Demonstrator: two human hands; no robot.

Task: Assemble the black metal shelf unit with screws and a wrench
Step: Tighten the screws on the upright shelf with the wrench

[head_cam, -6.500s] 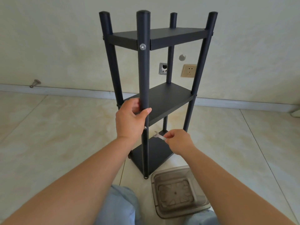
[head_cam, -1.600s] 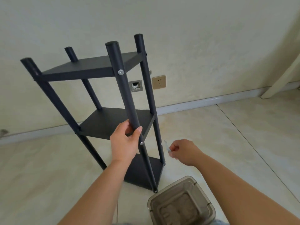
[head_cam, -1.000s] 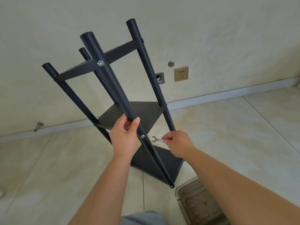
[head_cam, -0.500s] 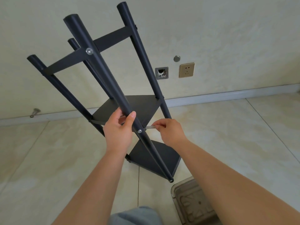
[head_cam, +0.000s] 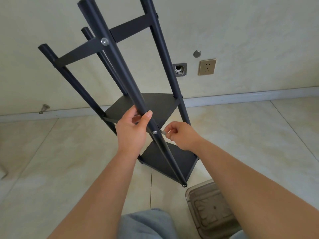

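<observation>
Pinching the small wrench [head_cam: 163, 133] between thumb and fingers, the right hand [head_cam: 179, 135] brings it to the near post [head_cam: 120, 66], just beside the screw [head_cam: 154, 132] at the middle shelf [head_cam: 155, 104]. The left hand [head_cam: 133, 133] wraps around this post just above the screw, probably to keep the shelf unit [head_cam: 160, 49] steady and leaned toward the person, so the screw is easy to reach. The unit's far feet seem to rest on the tiled floor [head_cam: 241, 135], near a clear plastic box [head_cam: 212, 211].
</observation>
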